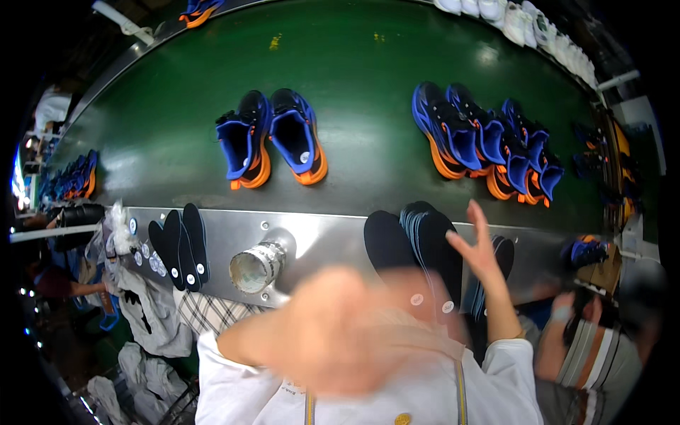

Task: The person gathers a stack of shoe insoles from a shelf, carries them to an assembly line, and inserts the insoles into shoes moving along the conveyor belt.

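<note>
Spread right hand (pixel 483 256) by black insoles (pixel 435 241).
Probably light, bendy; hold by the edge. Can't tell shape of blurred left hand (pixel 333 322).

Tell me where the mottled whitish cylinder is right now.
In the head view, the mottled whitish cylinder is left of centre on the metal ledge, just right of the left-hand black insoles.

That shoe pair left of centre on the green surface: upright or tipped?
Upright: both shoes rest on their orange soles, openings facing up.
</note>
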Tool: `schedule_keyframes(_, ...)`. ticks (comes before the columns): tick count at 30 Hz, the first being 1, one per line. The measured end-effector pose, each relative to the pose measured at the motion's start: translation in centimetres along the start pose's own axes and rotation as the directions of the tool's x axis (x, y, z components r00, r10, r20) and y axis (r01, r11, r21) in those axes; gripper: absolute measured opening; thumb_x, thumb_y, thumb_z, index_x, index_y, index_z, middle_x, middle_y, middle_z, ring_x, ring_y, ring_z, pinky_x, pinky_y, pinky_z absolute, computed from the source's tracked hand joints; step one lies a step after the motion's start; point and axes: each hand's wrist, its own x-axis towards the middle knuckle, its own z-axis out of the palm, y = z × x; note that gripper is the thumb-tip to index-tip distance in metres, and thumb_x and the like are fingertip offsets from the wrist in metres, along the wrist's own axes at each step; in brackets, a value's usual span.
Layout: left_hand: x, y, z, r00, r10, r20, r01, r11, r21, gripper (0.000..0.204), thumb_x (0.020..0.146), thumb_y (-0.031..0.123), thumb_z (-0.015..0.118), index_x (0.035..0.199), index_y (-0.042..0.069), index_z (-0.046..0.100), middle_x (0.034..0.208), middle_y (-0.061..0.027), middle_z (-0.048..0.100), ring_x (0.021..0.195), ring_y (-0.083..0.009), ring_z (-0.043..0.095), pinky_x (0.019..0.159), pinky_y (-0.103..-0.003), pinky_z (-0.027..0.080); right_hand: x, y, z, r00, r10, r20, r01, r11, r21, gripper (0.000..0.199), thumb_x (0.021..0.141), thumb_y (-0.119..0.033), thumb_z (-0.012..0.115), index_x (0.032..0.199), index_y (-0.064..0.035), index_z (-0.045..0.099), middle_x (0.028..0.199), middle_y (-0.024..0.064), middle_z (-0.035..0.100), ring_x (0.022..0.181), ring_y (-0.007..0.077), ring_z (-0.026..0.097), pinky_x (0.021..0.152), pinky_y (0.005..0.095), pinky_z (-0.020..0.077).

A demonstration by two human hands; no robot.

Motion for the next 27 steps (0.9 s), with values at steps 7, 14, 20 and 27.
schedule_keyframes(7,-9.9,-16.7,15.3,0.601,-0.794,-0.093,0.740,0.596,-0.311,0.071,0.079,0.041,0.059,0.127,-0.003,0.032,0.115,-0.0185,0.046,0.103,-0.0235,0.048,0.087,-0.031,0.038,-5.9,0.7,2.0,0.925,0.321,0.203,-0.375,0.683,0.627,0.070,0.080,-0.019,0.062,0.135,-0.0011,0.022,0.129,0.0142,0.037,0.120,0.0206,0.035,0.099,0.0280,0.0270)
schedule_keyframes(14,-7.4,-14.5,22.9,0.477,-0.876,0.071,0.732,0.352,-0.583,0.072,0.079,0.046,0.058,0.125,-0.003,0.031,0.112,-0.0162,0.050,0.103,-0.0232,0.049,0.089,-0.033,0.038,-6.6,4.6,-2.6,0.950,0.312,-0.001,-0.305,0.930,0.206,0.076,0.079,-0.033,0.062,0.135,-0.0029,0.020,0.134,0.0206,0.031,0.126,0.0265,0.029,0.102,0.0316,0.0237)
schedule_keyframes(20,-3.2,-14.6,17.0,0.120,-0.847,0.518,0.846,0.361,0.393,0.094,0.067,0.078,0.038,0.104,-0.006,0.057,0.101,-0.0241,0.058,0.098,-0.0314,0.055,0.088,-0.037,0.039,-8.5,2.8,-3.7,0.854,-0.367,-0.369,0.132,0.838,-0.530,0.032,0.071,-0.010,0.065,0.102,-0.0047,0.058,0.104,0.0147,0.050,0.096,0.0318,0.049,0.082,0.0390,0.0401)
schedule_keyframes(27,9.1,-20.8,11.0,0.946,-0.288,-0.151,0.321,0.754,0.573,0.062,0.078,0.042,0.056,0.126,0.009,0.038,0.124,-0.0210,0.039,0.105,-0.0385,0.046,0.084,-0.043,0.041,-14.2,0.3,0.8,0.994,-0.100,-0.044,0.051,0.777,-0.627,0.053,0.065,-0.028,0.069,0.110,-0.0067,0.052,0.116,0.0131,0.045,0.106,0.0293,0.043,0.084,0.0402,0.0345)
